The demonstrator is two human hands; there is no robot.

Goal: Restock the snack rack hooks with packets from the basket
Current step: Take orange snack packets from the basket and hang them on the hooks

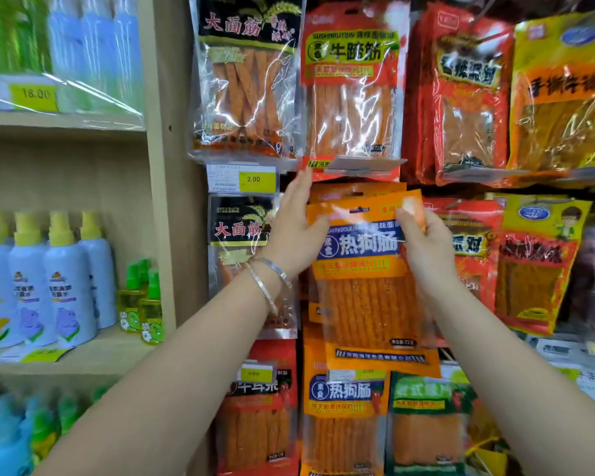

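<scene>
Two hands pinch orange packet [364, 269] | left hand [296, 231]: left edge | right hand [426, 242]: top-right | neighbour packets [234, 228] close

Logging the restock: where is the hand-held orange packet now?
Mid-frame in the head view, the orange packet is held between the left hand and right hand, just below the hanging red packet.

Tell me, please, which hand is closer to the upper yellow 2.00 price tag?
Left. The left hand holds the orange packet by its left edge, just below and right of the price tag. The right hand pinches the packet's upper right corner, farther away.
</scene>
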